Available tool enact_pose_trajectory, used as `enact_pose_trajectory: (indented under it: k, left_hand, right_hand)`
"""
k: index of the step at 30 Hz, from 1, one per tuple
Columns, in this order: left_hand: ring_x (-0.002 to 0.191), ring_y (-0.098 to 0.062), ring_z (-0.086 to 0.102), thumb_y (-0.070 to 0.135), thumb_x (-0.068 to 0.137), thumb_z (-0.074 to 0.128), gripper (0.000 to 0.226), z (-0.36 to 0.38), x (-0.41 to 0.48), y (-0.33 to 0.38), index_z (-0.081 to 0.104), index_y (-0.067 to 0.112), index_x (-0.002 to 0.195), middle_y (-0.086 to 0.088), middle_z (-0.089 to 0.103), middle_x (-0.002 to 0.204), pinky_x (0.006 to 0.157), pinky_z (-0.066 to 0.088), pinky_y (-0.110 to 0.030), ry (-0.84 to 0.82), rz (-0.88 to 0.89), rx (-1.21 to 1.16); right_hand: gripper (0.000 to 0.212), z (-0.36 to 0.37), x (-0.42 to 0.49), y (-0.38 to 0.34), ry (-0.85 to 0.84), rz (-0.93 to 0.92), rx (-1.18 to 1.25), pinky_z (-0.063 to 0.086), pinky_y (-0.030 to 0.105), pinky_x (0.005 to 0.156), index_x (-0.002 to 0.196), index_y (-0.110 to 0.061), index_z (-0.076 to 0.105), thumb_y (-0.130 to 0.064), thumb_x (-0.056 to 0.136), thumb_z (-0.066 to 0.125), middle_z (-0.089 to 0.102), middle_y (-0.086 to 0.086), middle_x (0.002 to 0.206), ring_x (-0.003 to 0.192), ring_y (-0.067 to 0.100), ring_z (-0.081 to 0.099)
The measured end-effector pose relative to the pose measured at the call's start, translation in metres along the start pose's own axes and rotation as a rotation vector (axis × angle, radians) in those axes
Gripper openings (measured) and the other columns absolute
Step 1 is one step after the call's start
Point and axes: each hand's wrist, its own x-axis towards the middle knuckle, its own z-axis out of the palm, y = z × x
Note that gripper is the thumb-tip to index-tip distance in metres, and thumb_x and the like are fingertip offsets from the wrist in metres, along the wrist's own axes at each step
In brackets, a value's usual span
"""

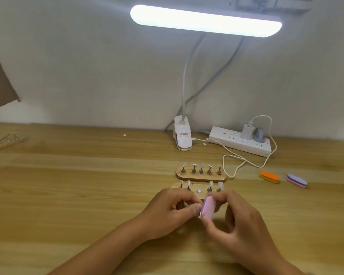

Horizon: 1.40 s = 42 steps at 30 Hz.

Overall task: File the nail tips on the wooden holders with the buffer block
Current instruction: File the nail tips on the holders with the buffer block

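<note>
**Pink block held over the near holder, cables and spare buffers to the right**

The right hand has its grip clamped on the pink buffer block, thumb below and fingers over the top, with the block tilted up on edge. The left hand meets it with curled fingers, thumb and forefinger pressed together at the block's left edge. Whether that grip holds a small piece cannot be told, since the fingertips hide it. Both hands hover just in front of the near wooden holder and cover its front edge. Four nail tips stand on it, and a bare metal disc shows in the middle. Just behind lies the far wooden holder, carrying five tips.

To the right on the wooden surface lie an orange buffer and a purple buffer, near each other and well apart from the hands. A white cable loops between them and the far holder. It runs up to a charger plugged into a white power strip beside a grey plug. The lamp clamp stands left of the strip, and its lit bar hangs overhead. The clamp's label has red and dark print too small to read. At the far left edge sits a pale board with thin metal pieces on it.
</note>
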Motion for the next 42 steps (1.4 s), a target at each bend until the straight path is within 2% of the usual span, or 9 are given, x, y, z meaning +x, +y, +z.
enact_pose_trajectory:
  k: [5, 10, 13, 17, 21, 29, 33, 38, 42]
  left_hand:
    - [0.073, -0.010, 0.057, 0.028, 0.091, 0.061, 0.015, -0.0010, 0.0014, -0.0004, 0.076, 0.026, 0.089, 0.018, 0.066, 0.077, 0.067, 0.044, -0.031, 0.003, -0.009, 0.012]
    - [0.070, 0.001, 0.054, 0.026, 0.092, 0.062, 0.013, -0.0011, 0.0007, -0.0003, 0.074, 0.029, 0.087, 0.020, 0.064, 0.076, 0.065, 0.041, -0.023, -0.001, 0.002, 0.015]
    - [0.077, -0.019, 0.062, 0.027, 0.091, 0.062, 0.014, -0.0010, 0.0010, 0.0003, 0.076, 0.025, 0.087, 0.010, 0.070, 0.079, 0.070, 0.048, -0.038, 0.007, -0.025, -0.013]
    - [0.071, 0.001, 0.054, 0.026, 0.092, 0.062, 0.014, -0.0010, 0.0006, -0.0017, 0.075, 0.022, 0.088, 0.017, 0.065, 0.077, 0.065, 0.040, -0.023, -0.008, 0.002, 0.020]
    - [0.072, -0.007, 0.058, 0.029, 0.092, 0.061, 0.015, -0.0014, 0.0008, -0.0015, 0.076, 0.026, 0.090, 0.014, 0.069, 0.079, 0.066, 0.044, -0.030, -0.007, -0.013, -0.002]
    - [0.064, 0.007, 0.054, 0.021, 0.096, 0.061, 0.013, -0.0018, 0.0009, -0.0014, 0.073, 0.024, 0.097, 0.019, 0.068, 0.080, 0.058, 0.040, -0.011, -0.024, 0.002, -0.061]
    - [0.066, 0.005, 0.054, 0.014, 0.097, 0.059, 0.017, -0.0021, 0.0010, -0.0003, 0.074, 0.019, 0.103, 0.019, 0.066, 0.082, 0.059, 0.041, -0.013, -0.044, 0.011, -0.043]
    - [0.049, 0.003, 0.050, 0.015, 0.095, 0.065, 0.012, -0.0025, 0.0013, -0.0017, 0.074, 0.019, 0.101, 0.021, 0.063, 0.065, 0.050, 0.039, -0.016, 0.003, -0.032, -0.039]
    - [0.045, 0.000, 0.050, 0.012, 0.094, 0.065, 0.015, -0.0019, -0.0005, 0.0007, 0.076, 0.017, 0.102, 0.005, 0.074, 0.084, 0.048, 0.037, -0.016, -0.003, -0.024, -0.055]
  right_hand:
    - [0.034, -0.0035, 0.0018, -0.0014, 0.010, 0.030, -0.017, 0.034, 0.009, 0.054, 0.099, -0.030, 0.062, -0.039, 0.068, 0.071, 0.059, -0.021, 0.084, 0.061, -0.009, 0.050]
    - [0.036, 0.0004, -0.0026, -0.0058, -0.069, -0.050, -0.153, 0.039, 0.016, 0.047, 0.101, -0.032, 0.060, -0.046, 0.069, 0.069, 0.055, -0.021, 0.085, 0.055, -0.004, 0.042]
    - [0.036, -0.0037, 0.0009, -0.0002, 0.008, 0.068, -0.055, 0.035, 0.014, 0.052, 0.095, -0.031, 0.058, -0.035, 0.068, 0.081, 0.058, -0.021, 0.082, 0.061, -0.004, 0.050]
    - [0.036, -0.0006, -0.0035, -0.0046, -0.070, -0.001, -0.130, 0.042, 0.020, 0.049, 0.095, -0.032, 0.058, -0.051, 0.067, 0.071, 0.056, -0.022, 0.081, 0.056, 0.001, 0.049]
    - [0.030, -0.0031, 0.0011, -0.0014, 0.006, 0.091, -0.017, 0.035, 0.018, 0.053, 0.090, -0.033, 0.059, -0.043, 0.069, 0.078, 0.060, -0.021, 0.081, 0.060, 0.000, 0.052]
    - [0.030, -0.0030, 0.0019, 0.0015, 0.017, 0.110, -0.002, 0.032, 0.012, 0.053, 0.090, -0.035, 0.057, -0.046, 0.070, 0.076, 0.061, -0.020, 0.083, 0.062, -0.002, 0.052]
    - [0.036, -0.0005, -0.0003, -0.0013, 0.000, 0.048, -0.113, 0.034, 0.014, 0.051, 0.097, -0.032, 0.057, -0.054, 0.069, 0.065, 0.055, -0.021, 0.081, 0.058, -0.006, 0.047]
    - [0.036, -0.0032, 0.0007, 0.0001, 0.040, 0.086, -0.091, 0.035, 0.020, 0.051, 0.096, -0.031, 0.058, -0.049, 0.071, 0.077, 0.056, -0.020, 0.081, 0.061, 0.000, 0.050]
    - [0.037, 0.0008, -0.0037, -0.0058, -0.043, 0.002, -0.149, 0.040, 0.020, 0.046, 0.096, -0.032, 0.057, -0.056, 0.070, 0.066, 0.054, -0.020, 0.081, 0.054, 0.000, 0.045]
